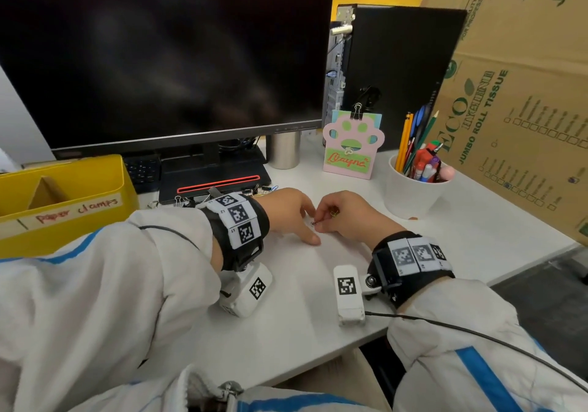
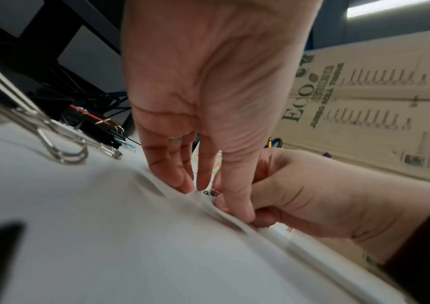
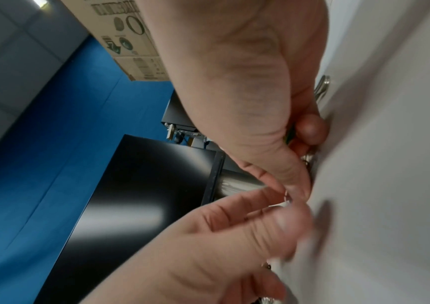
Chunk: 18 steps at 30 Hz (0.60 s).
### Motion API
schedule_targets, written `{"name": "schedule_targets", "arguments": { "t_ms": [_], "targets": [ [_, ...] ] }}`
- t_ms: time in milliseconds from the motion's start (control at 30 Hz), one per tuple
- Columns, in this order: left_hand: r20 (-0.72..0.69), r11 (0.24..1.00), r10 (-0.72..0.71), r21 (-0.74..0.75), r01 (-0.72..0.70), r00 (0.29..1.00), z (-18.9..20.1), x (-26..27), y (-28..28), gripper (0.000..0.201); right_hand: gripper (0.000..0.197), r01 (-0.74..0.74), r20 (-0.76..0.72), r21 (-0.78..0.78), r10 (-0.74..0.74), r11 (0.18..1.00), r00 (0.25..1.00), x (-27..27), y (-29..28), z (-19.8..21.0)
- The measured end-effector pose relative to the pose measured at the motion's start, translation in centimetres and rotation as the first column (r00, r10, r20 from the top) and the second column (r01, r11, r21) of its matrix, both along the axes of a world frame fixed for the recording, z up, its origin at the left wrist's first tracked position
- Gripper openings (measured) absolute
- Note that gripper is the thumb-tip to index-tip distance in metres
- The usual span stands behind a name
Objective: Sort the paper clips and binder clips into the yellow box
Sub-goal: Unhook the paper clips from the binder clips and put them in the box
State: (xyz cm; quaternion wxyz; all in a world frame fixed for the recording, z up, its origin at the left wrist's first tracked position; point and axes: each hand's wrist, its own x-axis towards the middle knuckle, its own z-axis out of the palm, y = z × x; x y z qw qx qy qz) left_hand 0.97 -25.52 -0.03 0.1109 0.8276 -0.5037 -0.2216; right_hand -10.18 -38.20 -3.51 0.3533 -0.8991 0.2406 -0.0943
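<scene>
The yellow box (image 1: 66, 188), labelled "paper clamps", stands at the desk's left edge with a cardboard divider inside. Mid-desk, my right hand (image 1: 319, 224) pinches a small dark paper clip (image 1: 314, 223) between thumb and forefinger, and a green-yellow clip (image 1: 334, 212) shows among its curled fingers. My left hand (image 1: 310, 229) rests beside it, straight fingertips pressing on the desk and touching the right hand. In the left wrist view the left hand (image 2: 216, 197) meets the right hand (image 2: 312, 197). The right wrist view shows a silver clip (image 3: 287, 197) between both hands.
Several binder clips (image 1: 184, 203) lie by the monitor base (image 1: 213, 179); they appear close up as binder clips (image 2: 63, 144) in the left wrist view. A white pen cup (image 1: 413, 185), a pink paw card (image 1: 350, 147), a steel cup (image 1: 284, 150) and a cardboard carton (image 1: 515, 93) stand behind and right.
</scene>
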Motion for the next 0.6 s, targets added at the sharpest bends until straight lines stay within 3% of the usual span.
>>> {"name": "schedule_targets", "arguments": {
  "t_ms": [67, 100, 133, 233, 300, 333, 433, 600],
  "targets": [
    [-0.204, 0.985, 0.141, -0.071, -0.158, 0.969, -0.7, 0.0, -0.4, 0.05, 0.009, 0.009, -0.06, -0.062, -0.013, 0.998, 0.998, 0.3, 0.2, -0.1],
    [-0.338, 0.956, 0.224, -0.107, -0.274, 0.914, -1.0, -0.1, -0.5, 0.037, 0.007, 0.007, -0.081, -0.112, -0.016, 0.994, 0.997, 0.5, 0.3, -0.1],
    [-0.496, 0.905, 0.302, -0.119, -0.408, 0.814, -1.1, -0.2, -0.6, 0.026, 0.004, 0.012, -0.076, -0.151, -0.024, 0.988, 0.997, 0.6, 0.5, -0.1],
    [-0.875, 0.74, 0.341, 0.023, -0.672, 0.345, -1.0, -0.3, -0.5, 0.03, 0.007, 0.111, 0.082, -0.088, -0.104, 0.99, 0.991, 1.2, 0.8, 0.2],
    [-0.956, 0.706, 0.279, 0.141, -0.694, 0.089, -0.7, -0.1, -0.3, 0.048, 0.003, 0.109, 0.242, 0.058, -0.12, 0.992, 0.963, 1.6, 1.3, 0.6],
    [-0.972, 0.708, 0.236, 0.173, -0.685, -0.001, -0.6, 0.0, -0.2, 0.054, 0.002, 0.062, 0.305, 0.129, -0.099, 0.99, 0.947, 1.8, 1.7, 0.9],
    [-0.986, 0.737, 0.107, 0.163, -0.656, -0.125, -0.8, 0.2, -0.2, 0.061, 0.009, -0.137, 0.392, 0.3, 0.01, 0.944, 0.92, 1.9, 3.0, 1.7],
    [-0.975, 0.667, 0.117, 0.217, -0.713, -0.188, -1.0, 0.8, 0.1, 0.042, 0.023, -0.237, 0.448, 0.351, 0.06, 0.906, 0.892, 1.3, 3.2, 2.7]
  ]
}}
